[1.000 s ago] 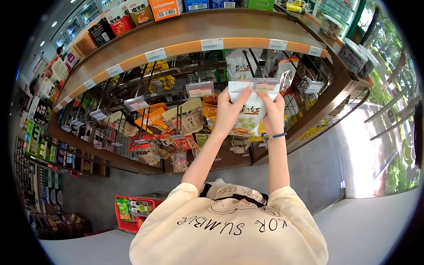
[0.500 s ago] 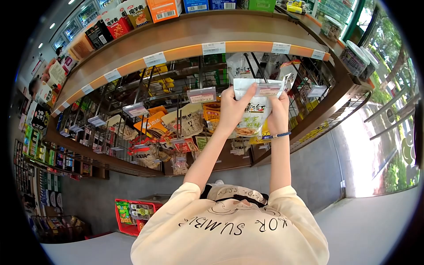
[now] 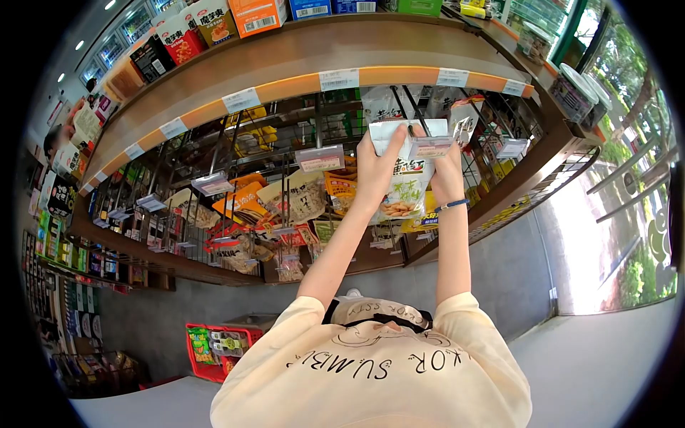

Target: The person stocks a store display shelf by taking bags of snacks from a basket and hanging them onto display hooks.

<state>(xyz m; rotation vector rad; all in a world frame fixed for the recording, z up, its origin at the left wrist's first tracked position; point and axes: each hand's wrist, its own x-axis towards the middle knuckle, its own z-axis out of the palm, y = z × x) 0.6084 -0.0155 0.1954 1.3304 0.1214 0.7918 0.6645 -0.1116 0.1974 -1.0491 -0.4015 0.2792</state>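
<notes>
A white snack bag (image 3: 404, 191) with green print and a picture of food near its bottom hangs upright at the rack, between my hands. My left hand (image 3: 379, 167) pinches its top left part, thumb in front. My right hand (image 3: 446, 172) grips its right side, the fingers partly behind the price tag (image 3: 431, 148) of the hook. A blue band circles my right wrist. Behind are more white bags (image 3: 382, 101) on the hooks, and a silver-white packet (image 3: 465, 118) hangs to the right.
Orange and beige snack bags (image 3: 294, 197) hang left of my hands. Above runs a brown shelf (image 3: 300, 53) with boxes on it. A red basket (image 3: 207, 367) holding packets stands on the floor at lower left. A person's head shows at far left.
The white bag moved right, then back left and slightly upward with both hands. The price tag now stands in front of the bag's top right part. Both hands keep their hold.
</notes>
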